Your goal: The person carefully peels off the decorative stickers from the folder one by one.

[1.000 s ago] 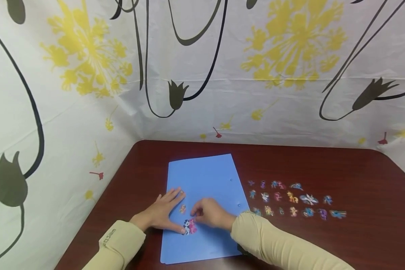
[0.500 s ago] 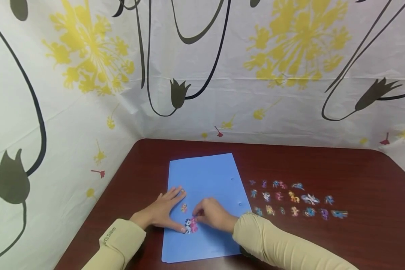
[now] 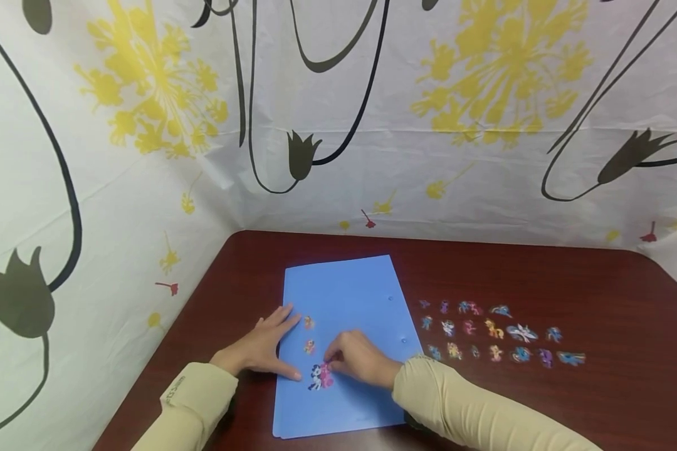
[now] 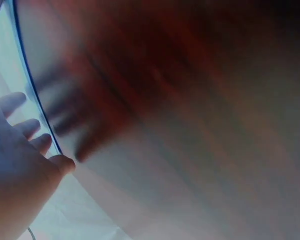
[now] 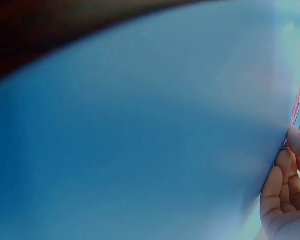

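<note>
A blue folder (image 3: 344,401) lies on the dark red-brown table. On its left half sits a sticker of a white-and-pink pony pair (image 3: 320,377), and two small orange pony stickers, one (image 3: 309,346) and another (image 3: 308,322), line up above it. My right hand (image 3: 361,360) pinches the right edge of the pony-pair sticker with thumb and forefinger; the right wrist view shows the fingertips (image 5: 295,140) close against the folder beside a strip of pink. My left hand (image 3: 265,344) spreads its fingers over the folder's left edge, thumb pointing toward the sticker.
Several loose pony stickers lie in three rows right of the folder, among them an orange pony (image 3: 493,329) and a white winged one (image 3: 521,332). The table (image 3: 626,300) meets a patterned white cloth (image 3: 338,125) at the back and left.
My left hand has drawn left, away from the pony-pair sticker, uncovering the upper small pony sticker. My right hand stays at the pony-pair sticker's edge.
</note>
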Demonstrator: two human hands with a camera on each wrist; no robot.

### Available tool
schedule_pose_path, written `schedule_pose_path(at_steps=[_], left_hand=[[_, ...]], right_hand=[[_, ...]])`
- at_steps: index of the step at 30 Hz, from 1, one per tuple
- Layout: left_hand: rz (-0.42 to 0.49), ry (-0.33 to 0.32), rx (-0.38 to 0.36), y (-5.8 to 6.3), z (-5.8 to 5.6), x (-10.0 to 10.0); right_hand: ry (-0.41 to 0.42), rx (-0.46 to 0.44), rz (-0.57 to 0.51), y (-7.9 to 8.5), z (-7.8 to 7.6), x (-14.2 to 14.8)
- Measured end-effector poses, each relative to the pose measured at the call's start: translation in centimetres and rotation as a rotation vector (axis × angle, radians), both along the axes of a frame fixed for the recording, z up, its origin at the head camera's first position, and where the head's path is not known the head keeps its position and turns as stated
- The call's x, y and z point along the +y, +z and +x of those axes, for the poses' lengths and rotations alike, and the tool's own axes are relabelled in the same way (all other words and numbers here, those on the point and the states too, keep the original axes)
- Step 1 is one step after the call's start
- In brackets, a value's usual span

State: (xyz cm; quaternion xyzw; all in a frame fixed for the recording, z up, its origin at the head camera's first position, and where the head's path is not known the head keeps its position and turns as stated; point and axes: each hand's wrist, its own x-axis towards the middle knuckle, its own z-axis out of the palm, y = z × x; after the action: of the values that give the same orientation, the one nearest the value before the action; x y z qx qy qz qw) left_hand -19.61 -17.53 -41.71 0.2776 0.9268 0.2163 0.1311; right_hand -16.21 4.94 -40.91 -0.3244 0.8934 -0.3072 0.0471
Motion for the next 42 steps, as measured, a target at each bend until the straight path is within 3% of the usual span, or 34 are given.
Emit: schedule_pose_path(at_steps=[6, 19, 25, 32, 42], left_hand=[[-0.025, -0.022, 0.015, 0.0, -0.6, 0.3], [-0.054, -0.001, 0.012, 0.8, -2.1, 0.9], [-0.047, 0.006, -0.026, 0.6, -1.9, 0.7], [-0.111, -0.038, 0.001, 0.4, -1.7, 0.7], [-0.131, -0.06, 0.004, 0.5, -1.6, 0.7]], right_hand=[[0.007, 0.002, 0.009, -0.3, 0.0, 0.0], [-0.013, 0.024, 0.033, -0.4, 0.0, 0.3], [0.025, 0.03, 0.075, -0.2, 0.0, 0.1], [0.032, 0.016, 0.09, -0.4, 0.0, 0.1], [0.039, 0.042, 0.091, -0.3, 0.1, 0.0]])
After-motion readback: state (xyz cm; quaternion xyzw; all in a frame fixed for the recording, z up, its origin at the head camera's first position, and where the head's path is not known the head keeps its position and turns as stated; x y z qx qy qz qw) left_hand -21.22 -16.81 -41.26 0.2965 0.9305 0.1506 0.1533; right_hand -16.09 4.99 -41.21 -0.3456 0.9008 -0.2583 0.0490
